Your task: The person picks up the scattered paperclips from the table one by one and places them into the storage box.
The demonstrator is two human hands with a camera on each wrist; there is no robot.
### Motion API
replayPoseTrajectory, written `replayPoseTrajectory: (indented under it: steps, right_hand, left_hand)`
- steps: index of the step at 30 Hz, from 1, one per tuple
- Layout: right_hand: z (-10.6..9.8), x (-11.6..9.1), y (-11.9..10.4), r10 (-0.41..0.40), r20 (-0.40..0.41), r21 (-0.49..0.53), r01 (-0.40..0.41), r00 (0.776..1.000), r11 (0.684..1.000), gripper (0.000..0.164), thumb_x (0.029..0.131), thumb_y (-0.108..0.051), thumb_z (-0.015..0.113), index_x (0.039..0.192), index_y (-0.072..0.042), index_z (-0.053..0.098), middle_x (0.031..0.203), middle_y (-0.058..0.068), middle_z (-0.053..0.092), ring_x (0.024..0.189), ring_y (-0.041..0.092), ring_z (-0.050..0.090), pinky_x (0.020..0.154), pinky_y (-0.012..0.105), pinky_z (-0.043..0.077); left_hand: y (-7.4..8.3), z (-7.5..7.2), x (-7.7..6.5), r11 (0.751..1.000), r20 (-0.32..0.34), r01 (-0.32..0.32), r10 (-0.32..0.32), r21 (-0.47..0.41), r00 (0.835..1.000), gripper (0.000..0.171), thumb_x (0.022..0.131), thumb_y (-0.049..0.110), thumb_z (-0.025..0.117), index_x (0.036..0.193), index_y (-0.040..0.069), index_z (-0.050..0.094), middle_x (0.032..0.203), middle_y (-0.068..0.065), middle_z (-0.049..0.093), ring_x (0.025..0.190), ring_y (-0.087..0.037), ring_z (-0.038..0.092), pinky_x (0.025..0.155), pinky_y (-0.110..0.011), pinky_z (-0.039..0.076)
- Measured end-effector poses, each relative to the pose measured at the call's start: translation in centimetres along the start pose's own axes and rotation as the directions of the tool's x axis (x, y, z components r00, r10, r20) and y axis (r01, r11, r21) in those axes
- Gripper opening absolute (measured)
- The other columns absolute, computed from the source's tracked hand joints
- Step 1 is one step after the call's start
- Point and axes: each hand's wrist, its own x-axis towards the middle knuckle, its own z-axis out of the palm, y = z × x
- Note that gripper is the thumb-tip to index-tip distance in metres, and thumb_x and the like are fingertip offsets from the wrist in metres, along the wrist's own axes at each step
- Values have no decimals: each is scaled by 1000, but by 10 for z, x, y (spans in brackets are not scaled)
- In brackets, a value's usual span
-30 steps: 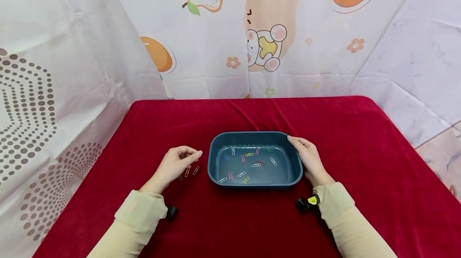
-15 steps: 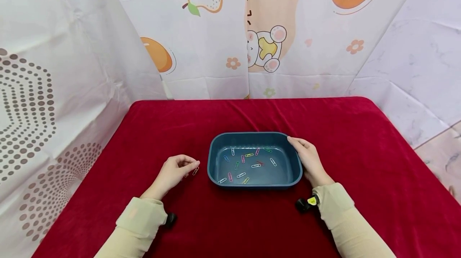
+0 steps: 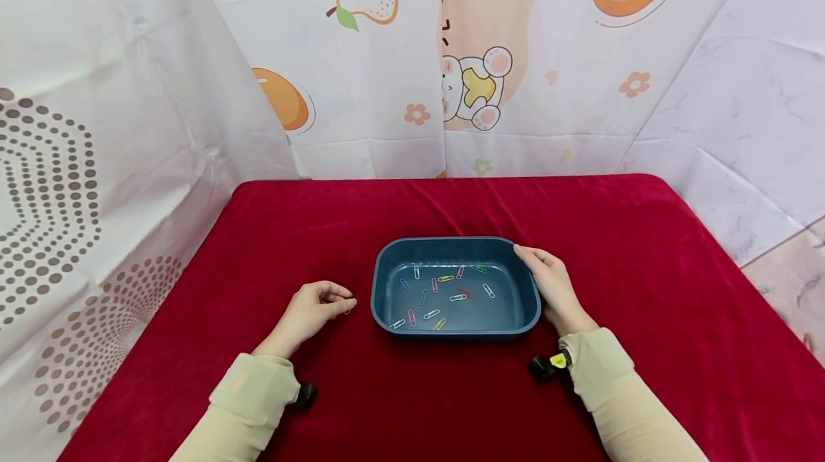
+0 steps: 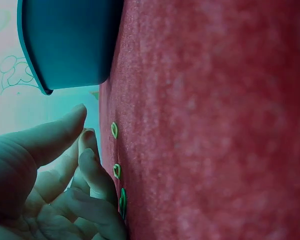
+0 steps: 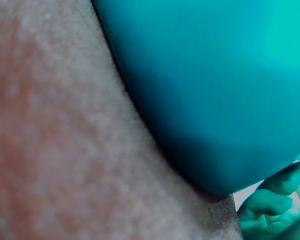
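My left hand [image 3: 312, 311] is low over the cloth, left of a dark blue rectangular tray [image 3: 456, 334]. In the left wrist view, its thumb and bent forefinger stand slightly apart with nothing between them. Just beyond those fingertips lies a paper clip [image 4: 114, 130] on the cloth. Two more, a pale clip [image 4: 117, 171] and a green clip [image 4: 123, 202], lie alongside the fingers; the head view mostly hides all three. My right hand [image 3: 553, 286] grips the tray's right rim, thumb on top. Inside the tray are scattered several coloured paper clips, among them a white clip [image 3: 489, 291].
Red velvet-like cloth [image 3: 412, 397] covers the table. Behind it hangs a white printed curtain [image 3: 387, 89], with a dotted sheet [image 3: 51, 233] at the left. A small black wrist camera [image 3: 306, 395] is strapped below the left hand, another camera [image 3: 541, 367] below the right.
My left hand has come down and slightly towards me over the loose paper clips, now hiding most of them in the head view. The right hand and tray have stayed put.
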Motion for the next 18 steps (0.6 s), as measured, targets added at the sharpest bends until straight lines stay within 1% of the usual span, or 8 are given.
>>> replayPoseTrajectory:
  steps: [9,14,18]
  right_hand:
    - [0,0,0,3,-5,0,-3,1000,1000,44,95,-42,63,124,-9,65,85,-19,71,80,1,67,74,19,55]
    - [0,0,0,5,-5,1,-5,1000,1000,44,95,-42,64,124,-9,65,85,-19,71,80,1,66,74,19,55]
    - [0,0,0,5,-6,1,-5,1000,1000,44,95,-43,64,124,-9,65,85,-19,71,80,2,67,73,19,55]
  left_hand:
    - [2,1,3,995,1,15,-15,94,1000,24,89,18,73,107,4,70,83,-3,71,70,-13,61,70,-28,49]
    - [4,2,5,987,6,17,-18,161,1000,20,88,18,74,104,6,71,80,-2,68,71,-13,58,69,-28,47]
    - [5,2,6,979,9,10,-13,202,1000,15,88,17,74,100,8,72,81,-1,68,73,-13,58,70,-27,47]
